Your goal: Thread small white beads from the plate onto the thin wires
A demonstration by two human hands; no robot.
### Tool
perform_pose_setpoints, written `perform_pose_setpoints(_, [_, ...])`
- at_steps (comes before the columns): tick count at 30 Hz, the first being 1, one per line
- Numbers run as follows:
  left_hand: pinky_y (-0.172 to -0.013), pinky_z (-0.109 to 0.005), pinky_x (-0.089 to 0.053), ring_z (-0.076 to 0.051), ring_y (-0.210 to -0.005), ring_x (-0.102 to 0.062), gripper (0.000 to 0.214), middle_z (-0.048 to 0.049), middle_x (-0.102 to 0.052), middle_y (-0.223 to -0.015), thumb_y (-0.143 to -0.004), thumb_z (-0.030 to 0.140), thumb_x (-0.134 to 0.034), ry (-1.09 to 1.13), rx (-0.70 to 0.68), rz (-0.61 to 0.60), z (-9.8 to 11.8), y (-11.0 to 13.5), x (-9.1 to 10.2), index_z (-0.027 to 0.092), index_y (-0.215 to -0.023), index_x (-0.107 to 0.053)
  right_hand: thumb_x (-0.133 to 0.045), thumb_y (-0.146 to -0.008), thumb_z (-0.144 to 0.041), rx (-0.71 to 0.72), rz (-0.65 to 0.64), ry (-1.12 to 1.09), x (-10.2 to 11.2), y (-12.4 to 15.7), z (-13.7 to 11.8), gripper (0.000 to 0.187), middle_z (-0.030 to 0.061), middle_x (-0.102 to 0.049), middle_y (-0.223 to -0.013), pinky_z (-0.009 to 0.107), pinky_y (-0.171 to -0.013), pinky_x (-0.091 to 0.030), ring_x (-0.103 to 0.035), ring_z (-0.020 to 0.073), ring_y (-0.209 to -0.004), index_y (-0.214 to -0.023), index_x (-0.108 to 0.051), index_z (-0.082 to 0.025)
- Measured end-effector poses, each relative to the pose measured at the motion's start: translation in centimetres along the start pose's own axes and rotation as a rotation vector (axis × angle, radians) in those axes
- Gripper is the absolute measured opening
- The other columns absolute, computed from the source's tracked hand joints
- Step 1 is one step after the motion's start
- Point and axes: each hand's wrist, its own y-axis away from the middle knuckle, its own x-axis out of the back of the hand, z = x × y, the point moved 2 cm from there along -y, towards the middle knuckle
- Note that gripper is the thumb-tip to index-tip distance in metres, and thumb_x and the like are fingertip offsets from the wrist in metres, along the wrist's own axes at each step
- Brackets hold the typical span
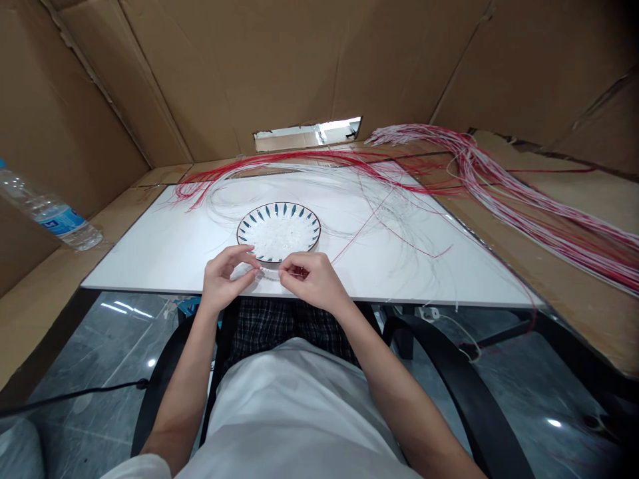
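- Brown cardboard walls stand around a white counter, and a clear water bottle lies at the far left of the frame.
- Long red and white wires sit in a loose pile at the upper right and spread across the top of the counter.
- A round plate with blue leaf marks sits near the middle, holding small white bits.
- The left hand and right hand are just in front of the plate. Each grip is pressed together and seems to pinch a thin white wire, but it is hard to see.
- A bump could tip the plate and spill the bits. A hard pull could snap the thin wire or snag the loose wires into knots.
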Motion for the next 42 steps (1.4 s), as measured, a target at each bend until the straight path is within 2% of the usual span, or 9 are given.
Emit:
perform_pose_setpoints(5, [-0.085, -0.034, -0.055, -0.016, -0.078, -0.070, 0.045, -0.0026, -0.072, -0.078, -0.068, 0.010, -0.076, 0.053, -0.003, 0.061, 0.29, -0.16, 0.05, 0.019, -0.109, -0.061, -0.055, -0.071, -0.011, -0.012, 0.053, 0.026, 0.05, -0.09, 0.03, 0.012, -0.0015, -0.057, -0.057, 0.019, -0.052, -0.038, -0.048, 0.0081, -0.052, -0.062, -0.063, -0.014])
perform_pose_setpoints(11, [-0.088, -0.038, -0.055, -0.016, -0.075, -0.070, 0.044, -0.0014, -0.073, -0.077, -0.068, 0.006, -0.075, 0.145, -0.021, 0.074, 0.30, -0.24, 0.21, 0.020, -0.107, -0.061, -0.055, -0.072, -0.012, -0.006, 0.049, 0.014, 0.04, -0.09, 0.11, 0.012, -0.0009, -0.059, -0.058, 0.019, -0.053, -0.038, -0.049, 0.0084, -0.052, -0.065, -0.065, -0.014])
perform_pose_setpoints(16, [-0.086, -0.035, -0.056, -0.015, -0.079, -0.070, 0.046, -0.0018, -0.072, -0.081, -0.066, 0.005, -0.076, 0.105, -0.003, 0.104, 0.21, -0.17, 0.21, 0.019, -0.107, -0.062, -0.055, -0.072, -0.012, 0.009, 0.030, -0.008, 0.07, -0.01, 0.00, 0.012, -0.0009, -0.059, -0.059, 0.019, -0.052, -0.038, -0.049, 0.0082, -0.052, -0.065, -0.065, -0.014])
perform_pose_setpoints(25, [-0.089, -0.038, -0.054, -0.015, -0.076, -0.069, 0.043, -0.0014, -0.071, -0.077, -0.068, 0.009, -0.076, 0.064, -0.017, 0.078, 0.23, -0.16, 0.03, 0.019, -0.107, -0.061, -0.055, -0.073, -0.013, 0.004, 0.038, 0.000, 0.01, -0.06, 0.07, 0.013, -0.0009, -0.059, -0.059, 0.019, -0.052, -0.038, -0.049, 0.0084, -0.052, -0.065, -0.064, -0.014])
perform_pose_setpoints(32, [-0.088, -0.036, -0.054, -0.014, -0.075, -0.069, 0.041, -0.0015, -0.070, -0.078, -0.068, 0.008, -0.075, 0.055, -0.043, 0.070, 0.18, -0.22, 0.02, 0.019, -0.105, -0.064, -0.055, -0.073, -0.012, 0.007, 0.032, 0.027, -0.04, -0.11, -0.02, 0.013, -0.0008, -0.059, -0.058, 0.019, -0.053, -0.038, -0.049, 0.0084, -0.052, -0.065, -0.065, -0.014])
perform_pose_setpoints(42, [-0.080, -0.030, -0.057, -0.015, -0.078, -0.067, 0.045, -0.0023, -0.068, -0.082, -0.066, 0.012, -0.077, 0.041, 0.048, 0.067, 0.25, -0.36, -0.12, 0.019, -0.108, -0.063, -0.056, -0.073, -0.011, 0.042, 0.073, 0.102, -0.09, -0.06, -0.03, 0.012, 0.0000, -0.061, -0.061, 0.020, -0.054, -0.038, -0.050, 0.0094, -0.053, -0.065, -0.065, -0.015])
